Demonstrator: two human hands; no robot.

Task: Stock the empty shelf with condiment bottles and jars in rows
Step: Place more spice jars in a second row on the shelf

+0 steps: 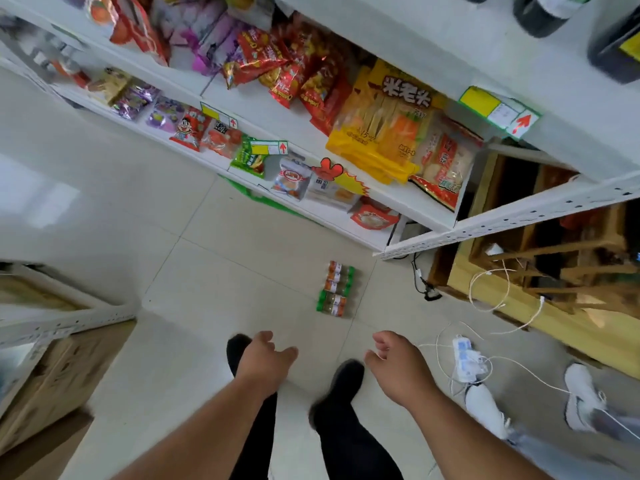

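Your left hand (266, 358) and right hand (398, 363) hang over the tiled floor (194, 271), both empty, fingers loosely curled and slightly apart. A wrapped pack of small condiment jars (336, 288) (green caps, orange labels) lies on its side on the floor ahead of you, apart from both hands and near the foot of the white shelving (346, 223). Snack bags (388, 126) crowd the lower shelves; dark bottles (543, 12) stand on the shelf at the upper right corner. White cables and a power strip (465, 358) lie on the floor beside your right hand, near another person's white shoes (581, 396).
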